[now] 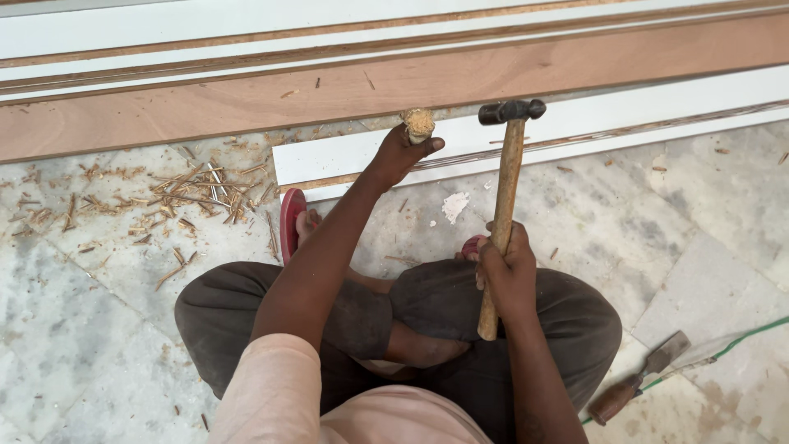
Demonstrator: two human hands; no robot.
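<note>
Fingers (pixel 411 146) round chisel (pixel 419 123), blade hidden.

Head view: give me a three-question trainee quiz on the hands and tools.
1. True or false: the right hand grips the wooden-handled steel hammer.
2. What does the left hand hold? A) frayed wooden-topped chisel B) saw C) brush
3. Which tool lies unused on the grey marble floor, lower right?

Key: 1 true; 2 A; 3 the brown-handled flat chisel.
</note>
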